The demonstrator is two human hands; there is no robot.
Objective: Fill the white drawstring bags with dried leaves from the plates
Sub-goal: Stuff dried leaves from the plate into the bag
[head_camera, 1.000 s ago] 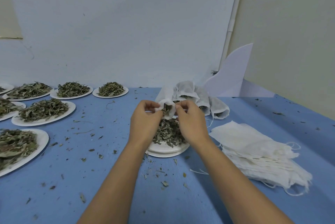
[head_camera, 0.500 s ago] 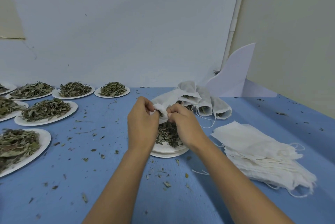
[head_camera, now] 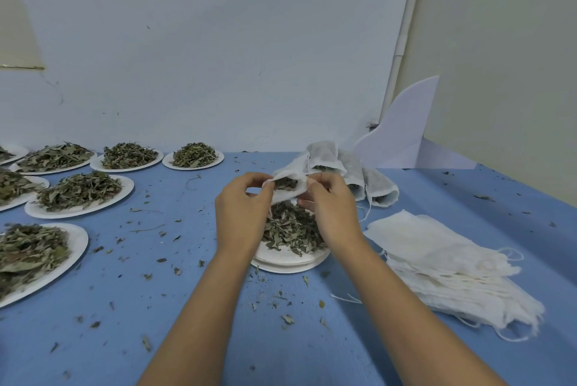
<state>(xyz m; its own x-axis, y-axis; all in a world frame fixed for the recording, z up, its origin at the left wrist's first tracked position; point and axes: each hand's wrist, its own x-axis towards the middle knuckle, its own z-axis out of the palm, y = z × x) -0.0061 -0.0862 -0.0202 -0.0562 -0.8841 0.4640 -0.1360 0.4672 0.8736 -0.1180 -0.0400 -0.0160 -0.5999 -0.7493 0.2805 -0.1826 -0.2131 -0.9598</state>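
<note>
At frame centre, fingertips of the left hand (head_camera: 242,214) and right hand (head_camera: 332,214) pinch the white drawstring bag (head_camera: 290,195) at either side of its mouth, holding it open between them; dark leaves show inside. Directly beneath is a plate (head_camera: 290,264) heaped with dried leaves (head_camera: 290,229). Filled bags (head_camera: 352,171) lie just behind, up and right of the hands. Flat empty bags (head_camera: 443,260) are stacked at right. More leaf plates (head_camera: 126,190) sit at left.

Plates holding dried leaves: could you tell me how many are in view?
8 plates: four in the back row, two before them, one nearest left, one at centre. More may lie off-frame left.
</note>
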